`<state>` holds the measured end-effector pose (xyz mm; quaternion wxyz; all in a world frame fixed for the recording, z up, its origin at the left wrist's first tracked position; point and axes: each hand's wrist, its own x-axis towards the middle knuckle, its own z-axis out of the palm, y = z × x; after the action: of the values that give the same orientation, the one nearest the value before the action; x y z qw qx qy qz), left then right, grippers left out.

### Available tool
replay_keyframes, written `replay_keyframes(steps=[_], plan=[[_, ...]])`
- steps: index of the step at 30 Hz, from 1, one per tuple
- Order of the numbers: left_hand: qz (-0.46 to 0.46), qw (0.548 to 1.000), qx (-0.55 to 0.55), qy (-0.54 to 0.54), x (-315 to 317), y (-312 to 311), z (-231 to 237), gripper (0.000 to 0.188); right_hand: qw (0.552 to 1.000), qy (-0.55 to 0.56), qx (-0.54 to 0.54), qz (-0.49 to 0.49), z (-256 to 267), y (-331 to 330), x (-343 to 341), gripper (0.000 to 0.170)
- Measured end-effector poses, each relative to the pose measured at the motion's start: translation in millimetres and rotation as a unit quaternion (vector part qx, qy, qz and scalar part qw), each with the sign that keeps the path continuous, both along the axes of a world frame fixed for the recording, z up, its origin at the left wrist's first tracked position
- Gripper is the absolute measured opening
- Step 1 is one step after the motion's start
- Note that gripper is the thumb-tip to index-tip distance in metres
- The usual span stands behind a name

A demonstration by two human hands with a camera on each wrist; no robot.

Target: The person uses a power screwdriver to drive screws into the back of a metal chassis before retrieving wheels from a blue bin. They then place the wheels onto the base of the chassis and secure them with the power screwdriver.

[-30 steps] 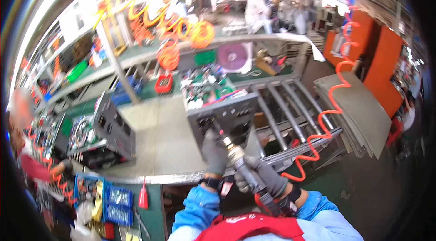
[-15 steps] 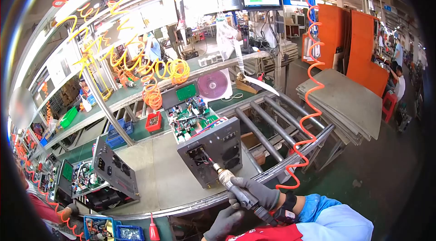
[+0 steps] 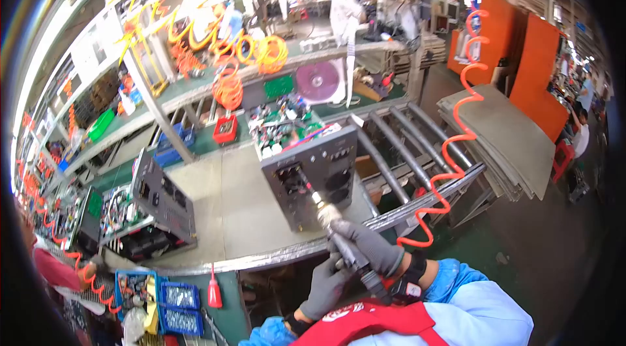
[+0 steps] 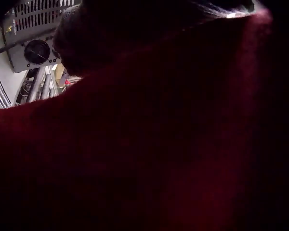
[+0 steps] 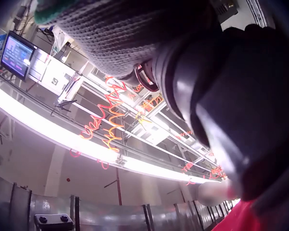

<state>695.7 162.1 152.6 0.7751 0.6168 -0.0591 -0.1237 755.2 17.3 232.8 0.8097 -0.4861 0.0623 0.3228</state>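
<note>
My gloved right hand [image 3: 375, 248] grips the dark body of a power screwdriver [image 3: 349, 248], slanting up from my chest. Its pale nose and thin bit point at the grey rear panel of an equipment chassis [image 3: 310, 180], with the tip right by a cutout holding wires. Green circuit boards [image 3: 287, 124] lie behind that panel. Gloved too, my left hand [image 3: 326, 290] is just below and left of the screwdriver; its fingertips overlap the tool and are partly hidden. Dark red cloth fills most of the left wrist view, with the panel's fan opening [image 4: 37, 51] at upper left.
A second chassis [image 3: 163, 199] stands left on the bench [image 3: 228, 216]. Metal rollers [image 3: 391, 157] lie to the right. A red coiled hose [image 3: 450, 150] hangs at right. Blue parts bins [image 3: 181, 307] and a red bottle [image 3: 214, 290] are at lower left. Another person's arm [image 3: 65, 271] is at far left.
My left hand has dropped from the panel to my lower front, then risen beside the screwdriver. My right hand keeps holding the screwdriver at the panel. The head view has shifted.
</note>
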Motion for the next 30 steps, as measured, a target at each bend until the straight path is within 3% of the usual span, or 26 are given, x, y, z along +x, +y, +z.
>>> replay_keyframes(steps=[3, 5, 13, 19, 22, 25, 27, 30], plan=[[-0.018, 0.997, 0.065, -0.024, 2, 10, 4, 0.018, 1.000, -0.015, 0.013, -0.009, -8, 4, 3, 0.036], [-0.025, 1.000, 0.000, 0.001, 1, 8, 22, 0.018, 0.999, 0.017, 0.010, -0.030, -5, 6, 2, 0.035], [-0.005, 0.997, -0.071, -0.003, 6, 2, 0, 0.025, 1.000, 0.001, -0.011, -0.013, 3, 10, 7, 0.032], [-0.051, 0.997, -0.060, 0.026, 8, 7, -14, 0.029, 0.997, -0.066, -0.043, -0.023, 3, 16, 2, 0.035], [-0.065, 0.991, -0.072, 0.095, 8, 22, 10, 0.033, 0.993, -0.102, -0.050, -0.018, 2, 16, -5, 0.040], [-0.015, 0.957, -0.243, 0.155, 19, 51, -20, 0.046, 0.991, -0.094, -0.051, 0.081, -10, -5, -14, 0.049], [0.081, 0.955, -0.231, 0.168, 19, 71, -24, 0.051, 0.988, -0.065, -0.082, 0.115, -14, -15, -30, 0.053], [0.150, 0.952, -0.210, 0.164, 32, 88, -23, 0.034, 0.977, -0.077, -0.102, 0.172, -20, -22, -50, 0.067]])
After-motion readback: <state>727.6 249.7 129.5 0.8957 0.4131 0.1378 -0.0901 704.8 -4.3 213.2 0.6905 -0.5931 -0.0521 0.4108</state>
